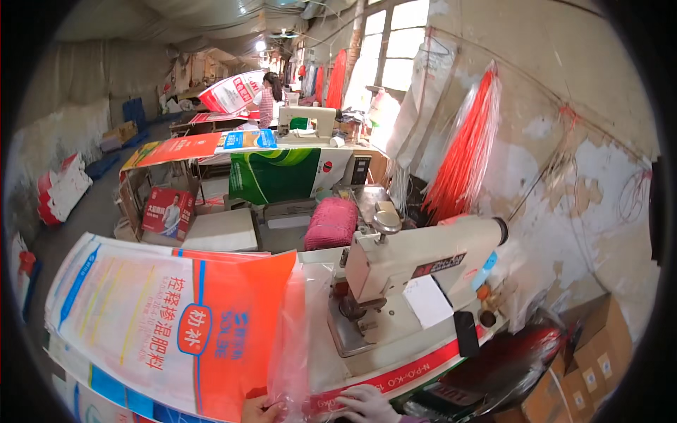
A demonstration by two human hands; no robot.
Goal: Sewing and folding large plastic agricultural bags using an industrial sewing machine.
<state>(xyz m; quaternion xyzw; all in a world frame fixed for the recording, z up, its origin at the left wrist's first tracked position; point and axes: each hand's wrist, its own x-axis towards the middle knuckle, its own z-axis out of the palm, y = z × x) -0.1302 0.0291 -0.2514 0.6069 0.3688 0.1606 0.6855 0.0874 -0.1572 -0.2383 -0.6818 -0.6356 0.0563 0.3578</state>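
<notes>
At the near edge of the surface, the left hand is pinching the bottom corner of the orange and white sack, its fingers grasping the sack together with the clear plastic liner that is sticking out of it. The right hand is lying just beside it, fingers spread and released, pressing the red and white strip of sack flat on the surface.

The sack is lying on top of a pile of sacks at the left side of the surface, with its open end pointing at the sewing machine. To do this well, the hands should be keeping the sack edge and the liner lined up and smooth, with no wrinkles, and staying away from the needle part.

Behind the machine, a pink spool of thread is sitting. Red strings are hanging on the wall. Far back, another person is handling a sack.
</notes>
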